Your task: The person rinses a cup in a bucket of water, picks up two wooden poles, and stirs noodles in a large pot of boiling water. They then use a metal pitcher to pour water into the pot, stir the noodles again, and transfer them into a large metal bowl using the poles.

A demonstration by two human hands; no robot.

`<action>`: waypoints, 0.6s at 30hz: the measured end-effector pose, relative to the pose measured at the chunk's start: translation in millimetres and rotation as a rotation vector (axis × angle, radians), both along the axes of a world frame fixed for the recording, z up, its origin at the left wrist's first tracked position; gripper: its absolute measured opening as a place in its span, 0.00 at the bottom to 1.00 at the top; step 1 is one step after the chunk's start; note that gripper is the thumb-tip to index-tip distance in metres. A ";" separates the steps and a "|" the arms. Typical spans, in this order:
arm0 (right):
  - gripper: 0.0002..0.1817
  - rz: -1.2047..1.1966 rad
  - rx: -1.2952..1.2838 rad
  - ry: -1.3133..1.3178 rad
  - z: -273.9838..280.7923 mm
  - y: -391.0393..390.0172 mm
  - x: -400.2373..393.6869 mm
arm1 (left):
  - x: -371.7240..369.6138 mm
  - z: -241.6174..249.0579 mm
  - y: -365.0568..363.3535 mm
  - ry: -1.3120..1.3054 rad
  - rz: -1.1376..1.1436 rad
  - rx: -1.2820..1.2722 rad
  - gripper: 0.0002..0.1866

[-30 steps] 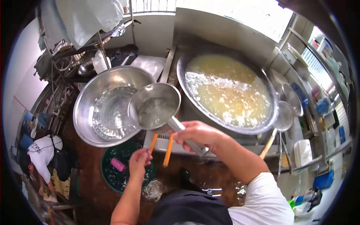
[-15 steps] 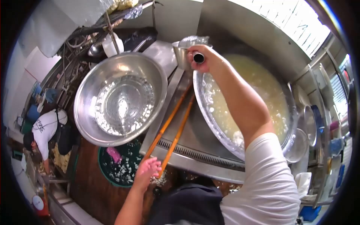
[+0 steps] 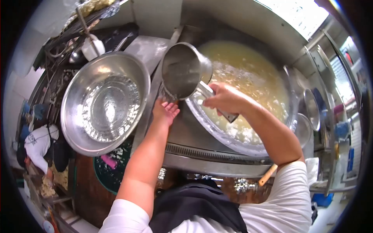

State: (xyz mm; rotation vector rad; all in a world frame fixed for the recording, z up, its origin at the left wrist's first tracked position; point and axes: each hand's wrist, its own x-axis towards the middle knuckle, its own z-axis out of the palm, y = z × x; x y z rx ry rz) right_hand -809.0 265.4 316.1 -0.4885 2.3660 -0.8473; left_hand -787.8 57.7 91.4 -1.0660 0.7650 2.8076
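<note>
My right hand (image 3: 227, 100) is closed around the handle of a metal saucepan (image 3: 204, 70). The pan is tipped so that its mouth faces left, and its body overlaps the near-left rim of a large vat (image 3: 217, 134). Cloudy yellowish liquid (image 3: 248, 62) with white foam fills the vat. My left hand (image 3: 166, 112) is open with fingers apart, palm up, right under the saucepan's lower rim. To its left stands a wide metal basin (image 3: 144, 73) with a wet, shiny bottom. Beneath the hands lies the steel stove top (image 3: 186, 130); my left forearm largely hides the long wooden sticks.
Below the basin stands a dark green tub (image 3: 103, 176) with a pink object (image 3: 108, 161) in it. A wooden handle (image 3: 268, 174) juts out at the stove's front right. At the far left a person (image 3: 40, 145) bends over pale material. Metal bowls (image 3: 311, 108) hang at right.
The saucepan has come from the back toward me and tipped, its mouth now facing left. My left hand has risen from beside the long sticks to the saucepan's rim.
</note>
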 end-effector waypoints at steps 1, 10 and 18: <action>0.16 -0.014 0.023 -0.004 4.1 4.8 10.9 | -5.8 -4.8 1.1 0.003 0.066 0.033 0.23; 0.16 -0.071 -0.432 -0.416 -35.8 23.3 59.6 | 35.5 -91.4 -56.3 0.364 -0.416 -0.100 0.08; 0.18 -0.034 -0.878 -0.645 -131.3 -40.4 120.8 | 139.3 89.4 -0.1 0.447 -0.567 -0.302 0.20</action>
